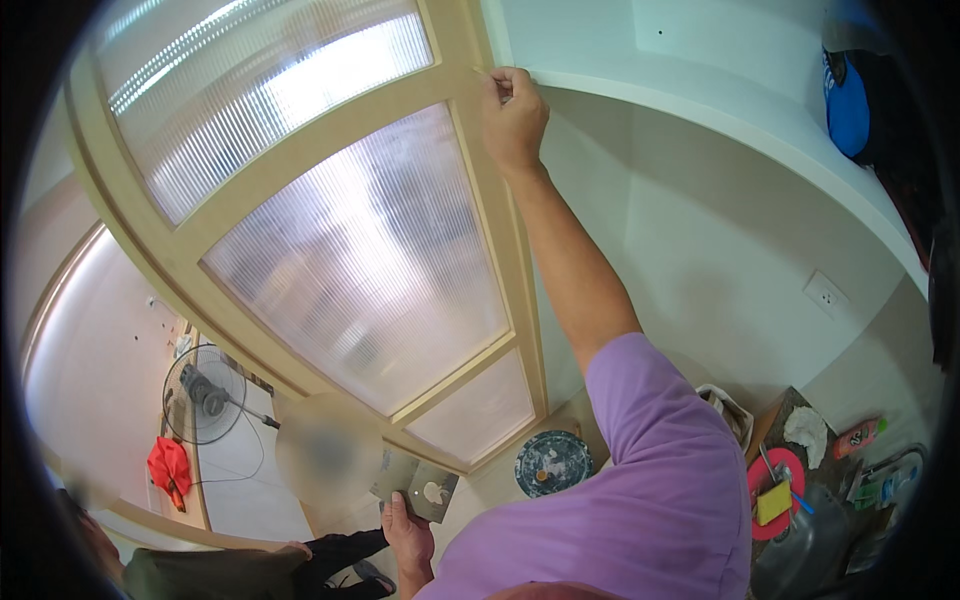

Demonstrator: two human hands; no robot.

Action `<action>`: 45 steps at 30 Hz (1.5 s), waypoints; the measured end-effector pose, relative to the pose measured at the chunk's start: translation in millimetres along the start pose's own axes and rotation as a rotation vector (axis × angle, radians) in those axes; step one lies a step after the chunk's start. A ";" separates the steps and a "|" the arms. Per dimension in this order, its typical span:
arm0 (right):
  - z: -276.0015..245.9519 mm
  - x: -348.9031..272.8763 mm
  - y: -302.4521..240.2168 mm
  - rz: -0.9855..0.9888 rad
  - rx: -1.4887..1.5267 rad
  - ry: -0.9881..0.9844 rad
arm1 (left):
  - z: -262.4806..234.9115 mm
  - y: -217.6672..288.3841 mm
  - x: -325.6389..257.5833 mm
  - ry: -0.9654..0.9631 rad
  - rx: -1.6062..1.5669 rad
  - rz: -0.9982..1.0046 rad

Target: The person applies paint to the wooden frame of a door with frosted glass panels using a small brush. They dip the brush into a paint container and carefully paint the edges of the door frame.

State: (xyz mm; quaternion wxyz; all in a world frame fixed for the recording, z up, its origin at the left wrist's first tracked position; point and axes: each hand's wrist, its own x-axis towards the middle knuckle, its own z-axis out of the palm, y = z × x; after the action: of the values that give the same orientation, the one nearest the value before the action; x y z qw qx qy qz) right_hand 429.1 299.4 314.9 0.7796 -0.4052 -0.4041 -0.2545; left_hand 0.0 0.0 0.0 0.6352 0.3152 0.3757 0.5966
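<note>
1. Fingers of the right hand pinch closed on the door frame at twelve o'clock.
2. Left hand, at six o'clock, grips a grey trowel plate.

The right hand is raised high on a nearly straight arm, bare forearm running up from a purple short sleeve, with the fingers bunched together in a pinch at the fingertips. The left hand sits low by the body, its back toward the camera, with the thumb and fingers closed in a grip and the wrist roughly straight.
</note>
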 end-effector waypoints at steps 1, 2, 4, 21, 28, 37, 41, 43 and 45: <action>0.0 0.0 1.1 -0.015 0.003 0.006 | 0.0 0.3 -0.6 0.003 -0.001 -0.004; -0.1 0.1 2.2 -0.031 0.005 0.013 | -0.2 0.2 -1.0 0.005 -0.002 -0.008; 3.4 -3.4 1.8 -0.040 -0.017 0.020 | -9.7 8.2 1.8 0.027 0.017 0.001; 2.5 -2.3 -1.0 -0.079 -0.036 0.011 | -6.9 10.2 3.4 0.021 0.038 0.005; -4.7 -3.0 4.3 0.005 -0.061 -0.080 | -16.5 2.6 4.8 0.018 0.024 0.007; 2.8 1.9 1.0 -0.026 -0.085 0.002 | -9.0 1.3 6.1 0.025 0.011 -0.002; 3.1 2.2 -0.3 -0.043 -0.136 -0.015 | 0.0 4.1 4.0 0.027 0.006 0.000; 0.7 2.5 -0.1 -0.020 -0.118 -0.057 | -4.5 1.6 5.3 0.048 0.010 -0.006; -3.5 1.9 1.8 -0.002 -0.096 -0.088 | -4.1 1.3 5.0 0.049 0.008 -0.009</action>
State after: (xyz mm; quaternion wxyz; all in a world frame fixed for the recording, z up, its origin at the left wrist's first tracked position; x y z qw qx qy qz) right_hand 432.9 297.3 314.5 0.7404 -0.4526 -0.4259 -0.2560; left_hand -4.1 4.9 -1.5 0.6273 0.3016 0.3949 0.5997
